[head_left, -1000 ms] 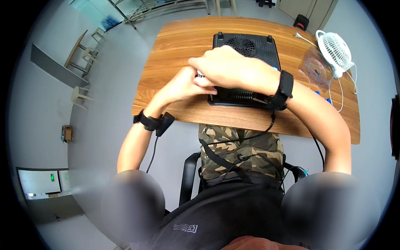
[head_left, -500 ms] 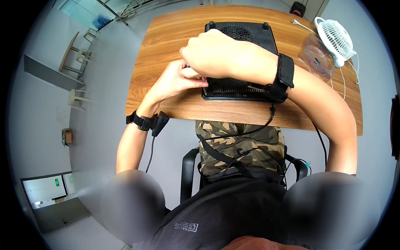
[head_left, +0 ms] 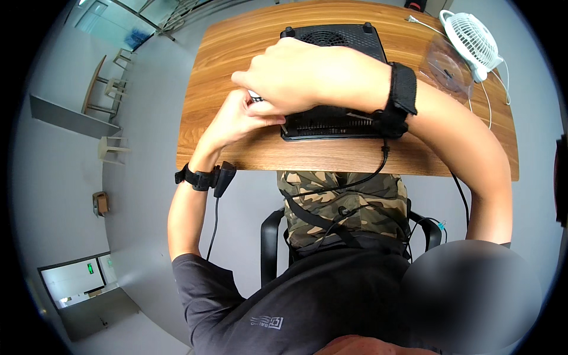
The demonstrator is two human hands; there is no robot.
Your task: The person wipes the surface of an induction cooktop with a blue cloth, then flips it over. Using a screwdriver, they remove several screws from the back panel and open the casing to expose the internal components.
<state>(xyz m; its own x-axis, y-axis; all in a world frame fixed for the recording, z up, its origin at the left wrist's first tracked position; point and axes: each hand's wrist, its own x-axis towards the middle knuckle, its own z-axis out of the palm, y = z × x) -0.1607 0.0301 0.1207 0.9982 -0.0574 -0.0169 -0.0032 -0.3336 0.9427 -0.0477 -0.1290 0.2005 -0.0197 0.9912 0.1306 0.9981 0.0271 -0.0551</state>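
Observation:
An upside-down black appliance (head_left: 371, 42), like an induction cooker with a round fan grille, slotted vents and small feet, lies on the wooden table. Over its left part my right hand (head_left: 290, 71) is closed, the palm side hidden. A small white-and-black piece (head_left: 255, 96) peeks out between my two hands; its kind is unclear. My left hand (head_left: 239, 118) is just below and left of the right one, fingers bent together, thumb reaching the appliance's near left corner. What its fingers hold is covered by the right hand.
A white fan (head_left: 473, 38) with a white cord stands at the table's far right, beside a clear plastic bag (head_left: 445, 68). Black straps circle both wrists. A black cable (head_left: 383, 157) hangs from the right wrist over the table edge (head_left: 331, 165) to my lap.
My right hand has turned slightly, and the white-and-black piece shows more between the hands. The whole view has shifted a little, moving the table and appliance slightly up and left.

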